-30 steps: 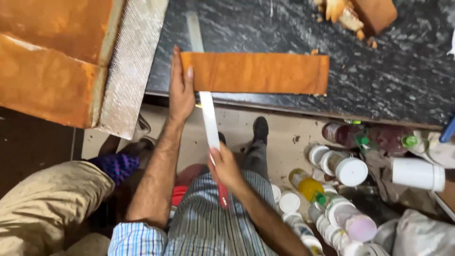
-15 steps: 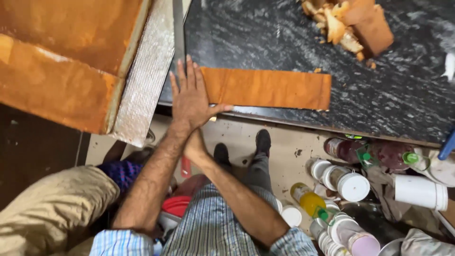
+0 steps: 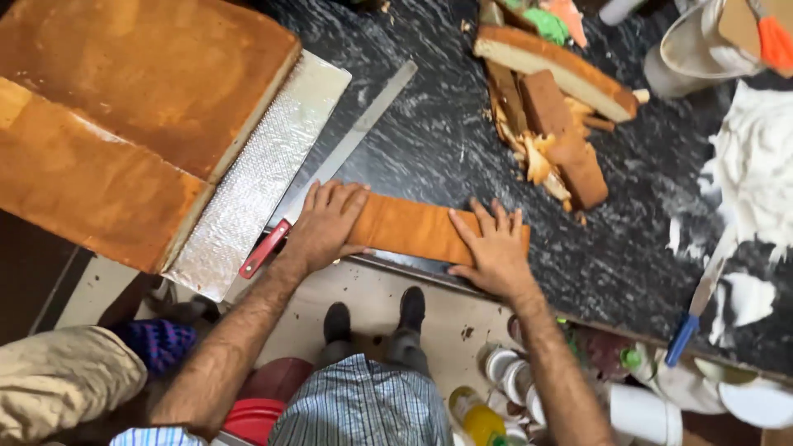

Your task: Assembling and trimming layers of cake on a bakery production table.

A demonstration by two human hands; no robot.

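Here, 2 bare hands lie flat and open on 1 brown cake strip at the near edge of the dark marble counter: left hand palm-down on its left end, right hand palm-down on its right end, fingers spread, neither gripping anything. Just beside the left hand, touching its heel, lies 1 long knife with red handle. Further left: 2 large sponge slabs on a foil board. Beyond the right hand: cake offcuts. Well right: white cream, 1 blue-handled spatula. Below the right wrist, on the floor: several tubs and bottles, contents not discernible.
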